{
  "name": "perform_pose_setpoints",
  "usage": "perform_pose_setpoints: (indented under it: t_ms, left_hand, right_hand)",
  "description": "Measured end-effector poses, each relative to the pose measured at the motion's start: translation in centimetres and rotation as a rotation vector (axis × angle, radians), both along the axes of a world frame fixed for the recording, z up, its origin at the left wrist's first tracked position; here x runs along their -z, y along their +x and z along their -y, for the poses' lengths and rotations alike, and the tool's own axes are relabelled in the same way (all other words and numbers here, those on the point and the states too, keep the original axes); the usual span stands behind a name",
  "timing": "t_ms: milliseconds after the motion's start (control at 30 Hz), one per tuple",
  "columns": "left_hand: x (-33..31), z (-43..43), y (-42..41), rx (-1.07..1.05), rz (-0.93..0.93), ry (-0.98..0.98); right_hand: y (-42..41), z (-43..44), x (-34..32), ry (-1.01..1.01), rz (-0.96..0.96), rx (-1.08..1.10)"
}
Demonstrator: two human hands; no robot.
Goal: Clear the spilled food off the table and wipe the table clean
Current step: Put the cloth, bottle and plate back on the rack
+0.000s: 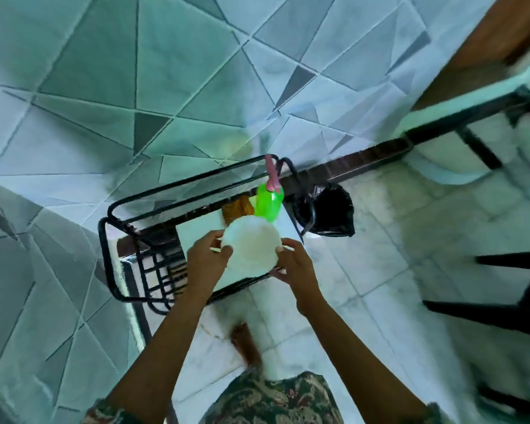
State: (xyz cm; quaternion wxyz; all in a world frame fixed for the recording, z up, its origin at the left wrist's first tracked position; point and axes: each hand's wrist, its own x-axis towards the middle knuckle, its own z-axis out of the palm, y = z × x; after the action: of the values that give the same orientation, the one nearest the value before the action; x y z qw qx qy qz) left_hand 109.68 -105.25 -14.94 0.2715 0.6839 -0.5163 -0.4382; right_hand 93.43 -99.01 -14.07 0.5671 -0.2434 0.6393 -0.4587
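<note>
We hold the white bowl with both hands just above the small table. Our left hand curls its fingers round the left rim, and our right hand pinches the right rim. Behind the bowl, a green spray bottle stands beside a brown cloth.
</note>
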Motion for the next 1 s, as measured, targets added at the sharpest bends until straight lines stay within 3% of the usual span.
perform_pose_setpoints:
  t_ms: [300,567,767,1000]
  left_hand:
    - [-10.3,-17.1,-17.3,0.441,-0.071,-0.2]
    - [-17.0,-38.3,-34.2,0.904,-0.185,-0.192]
    - [-20.0,-52.6,-44.7,1.169,-0.225,-0.294]
    - [-21.3,-68.0,-58.0,1.353,-0.331,-0.252]
  right_hand:
    - [-14.3,-23.8,-9.7,-0.157,-0.096,0.401]
    - [-24.3,-50.2,-15.2,-0.203,-0.237,0.845]
    - [-30.8,-64.7,-17.0,-0.203,-0.356,1.088]
    - [-40.1,-79.9,-18.6,-0.208,-0.389,1.333]
